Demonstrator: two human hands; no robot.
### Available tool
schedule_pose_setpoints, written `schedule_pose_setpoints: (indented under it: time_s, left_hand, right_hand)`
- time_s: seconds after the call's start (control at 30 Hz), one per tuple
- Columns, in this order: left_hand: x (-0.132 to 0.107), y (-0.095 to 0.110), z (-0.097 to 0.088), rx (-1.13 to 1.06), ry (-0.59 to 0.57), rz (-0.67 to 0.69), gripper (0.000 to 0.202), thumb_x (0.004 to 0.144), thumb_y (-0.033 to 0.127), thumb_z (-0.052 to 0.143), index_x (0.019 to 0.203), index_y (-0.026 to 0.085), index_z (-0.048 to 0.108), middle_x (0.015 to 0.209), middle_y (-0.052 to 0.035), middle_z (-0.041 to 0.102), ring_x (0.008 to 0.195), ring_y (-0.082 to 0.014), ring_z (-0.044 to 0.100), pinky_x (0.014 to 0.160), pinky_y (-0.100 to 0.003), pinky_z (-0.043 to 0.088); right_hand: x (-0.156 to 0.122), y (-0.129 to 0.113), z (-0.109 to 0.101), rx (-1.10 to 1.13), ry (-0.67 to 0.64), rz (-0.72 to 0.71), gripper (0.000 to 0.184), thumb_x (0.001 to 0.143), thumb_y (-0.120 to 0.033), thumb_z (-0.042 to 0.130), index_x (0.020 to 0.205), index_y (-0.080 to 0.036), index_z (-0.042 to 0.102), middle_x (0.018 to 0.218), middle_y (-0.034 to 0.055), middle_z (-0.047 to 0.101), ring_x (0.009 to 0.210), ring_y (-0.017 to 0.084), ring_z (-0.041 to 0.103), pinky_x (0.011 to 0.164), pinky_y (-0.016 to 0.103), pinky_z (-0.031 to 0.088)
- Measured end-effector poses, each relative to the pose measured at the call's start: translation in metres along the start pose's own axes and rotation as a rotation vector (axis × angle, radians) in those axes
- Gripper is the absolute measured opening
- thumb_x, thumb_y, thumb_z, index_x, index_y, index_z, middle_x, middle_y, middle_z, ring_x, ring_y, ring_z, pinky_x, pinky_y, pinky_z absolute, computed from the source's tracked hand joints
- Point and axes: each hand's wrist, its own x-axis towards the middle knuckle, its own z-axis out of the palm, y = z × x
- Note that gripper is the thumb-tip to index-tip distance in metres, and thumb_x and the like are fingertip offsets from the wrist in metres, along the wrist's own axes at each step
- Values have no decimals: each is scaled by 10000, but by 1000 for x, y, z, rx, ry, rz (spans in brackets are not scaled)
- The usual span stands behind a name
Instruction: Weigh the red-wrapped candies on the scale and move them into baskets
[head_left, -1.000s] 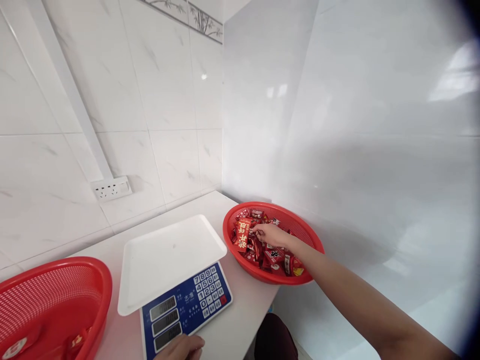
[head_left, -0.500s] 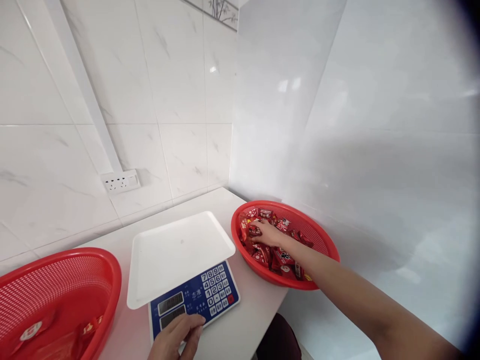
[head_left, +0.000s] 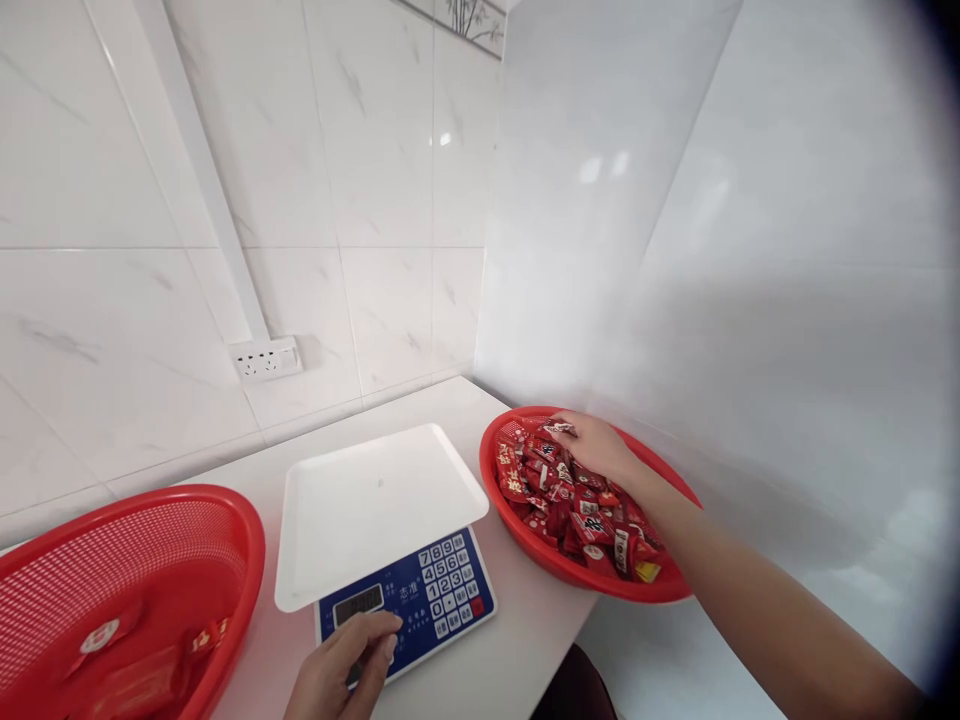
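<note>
Moved right hand (head_left: 602,452) to far side of filled basket (head_left: 544,560), exposing more packets (head_left: 591,525) for reach; cannot tell its grip; keeping left hand (head_left: 346,658) narrow-gripped over scale (head_left: 394,520).

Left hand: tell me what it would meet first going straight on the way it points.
Most likely the keypad of the scale, just ahead of the left hand. Its height above the panel is unclear, so it might pass over the keys.
</note>
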Motion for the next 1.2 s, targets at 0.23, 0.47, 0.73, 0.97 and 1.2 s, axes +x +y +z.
schedule_pose_setpoints:
  time_s: [0.23,0.47,0.73,0.97,1.2]
  left_hand:
    - [9,16,2,-23,-31,-80,283,851,405,474,997,206,613,825,-50,672,715,-155,638,599,-232,541]
    - [-4,12,-13,116,100,12,238,854,348,480,972,199,623,822,-48,668,713,-143,629,618,-232,540]
    - [-42,-10,-39,132,263,-167,256,818,403,513,825,174,627,693,-18,663,653,-145,638,609,-225,527]
    - [-48,1,-6,80,-151,-36,192,856,283,463,852,189,630,751,-35,663,671,-125,607,638,-217,508]
    - [-59,-4,3,62,-248,-91,162,853,238,474,899,198,625,789,-31,662,710,-121,612,670,-206,498]
  right_hand:
    - [-31,-103,34,110,-33,-444,323,867,-202,427,1121,-285,608,1177,30,588,1034,198,570,850,310,466]
    - [-40,-132,67,-41,-299,-575,383,907,-236,383,1255,-304,525,1255,24,556,1057,200,575,819,306,498]
    - [-37,-84,36,-52,-139,-349,369,899,-284,352,1200,-251,563,1237,60,558,1114,261,532,940,436,442]
    - [-30,-111,79,-19,-173,-437,475,853,-145,350,1306,-227,466,1314,67,487,1135,257,514,916,407,465]
    - [-30,-121,80,86,-264,-423,497,856,-135,330,1336,-224,419,1329,71,466,1176,230,487,971,399,432]
